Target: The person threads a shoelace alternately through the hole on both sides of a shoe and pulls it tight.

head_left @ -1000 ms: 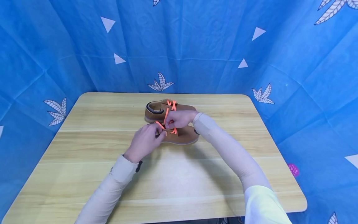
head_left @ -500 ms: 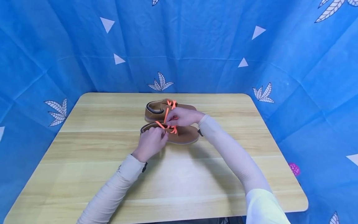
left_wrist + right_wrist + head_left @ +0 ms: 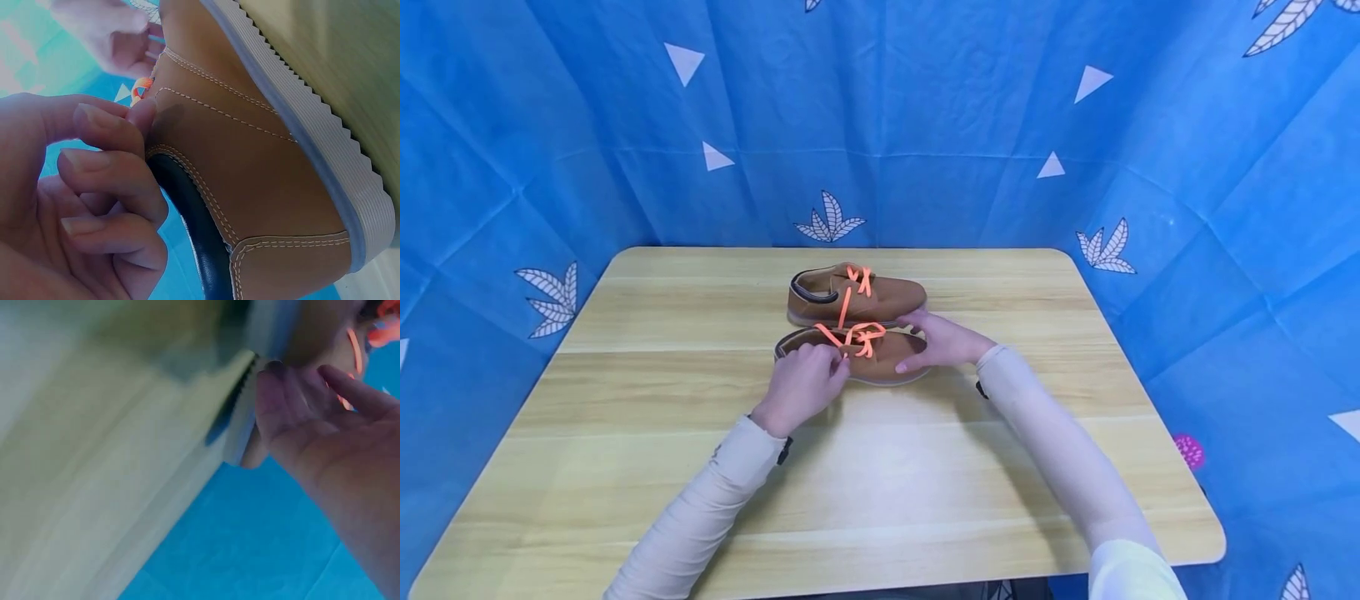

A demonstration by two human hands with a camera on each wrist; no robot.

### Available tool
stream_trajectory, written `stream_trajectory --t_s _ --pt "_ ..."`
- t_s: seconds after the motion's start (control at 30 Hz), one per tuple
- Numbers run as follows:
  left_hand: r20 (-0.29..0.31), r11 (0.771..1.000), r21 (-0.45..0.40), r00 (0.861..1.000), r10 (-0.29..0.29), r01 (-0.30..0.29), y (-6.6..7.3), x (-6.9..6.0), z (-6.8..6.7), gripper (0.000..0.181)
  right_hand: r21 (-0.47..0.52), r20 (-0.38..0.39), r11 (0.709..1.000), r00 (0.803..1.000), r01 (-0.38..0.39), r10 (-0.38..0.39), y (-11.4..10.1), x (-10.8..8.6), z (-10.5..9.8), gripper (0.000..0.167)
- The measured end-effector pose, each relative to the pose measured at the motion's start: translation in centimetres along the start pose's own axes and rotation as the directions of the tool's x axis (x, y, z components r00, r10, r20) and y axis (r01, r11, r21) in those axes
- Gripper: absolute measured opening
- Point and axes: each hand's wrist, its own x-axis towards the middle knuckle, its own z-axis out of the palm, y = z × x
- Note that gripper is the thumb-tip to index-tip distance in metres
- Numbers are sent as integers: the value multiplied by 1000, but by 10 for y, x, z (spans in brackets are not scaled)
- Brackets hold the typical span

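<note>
Two brown lace-up shoes with orange laces lie side by side, toes to the right. At the eyelet edge of the near shoe [image 3: 887, 354], my left hand [image 3: 807, 382] pinches the flap between thumb and forefinger, its other fingers curled. An orange shoelace [image 3: 142, 86] shows just beyond those fingertips in the left wrist view. My right hand [image 3: 946, 340] spreads over the near shoe's toe, thumb on the near side and fingers toward the far shoe [image 3: 898, 296]. Whether it touches the shoe is hard to tell. A lace loop lies on the near shoe's tongue.
Both shoes rest on a light wooden table [image 3: 625, 467] with rounded corners. A blue patterned cloth [image 3: 955, 108] hangs behind and along the sides. The far shoe stands right behind the near one, almost touching it.
My right hand has let go of the lace and moved right to the near shoe's toe, fingers spreading. My left hand drew slightly back from the lacing early on and then stayed.
</note>
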Motion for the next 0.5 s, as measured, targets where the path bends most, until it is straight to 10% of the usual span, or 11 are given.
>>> stream_trajectory --t_s 0.5 --pt "132 999 22 991 -32 29 -1 -23 -4 27 -53 3 998 1000 -27 28 4 -2 11 89"
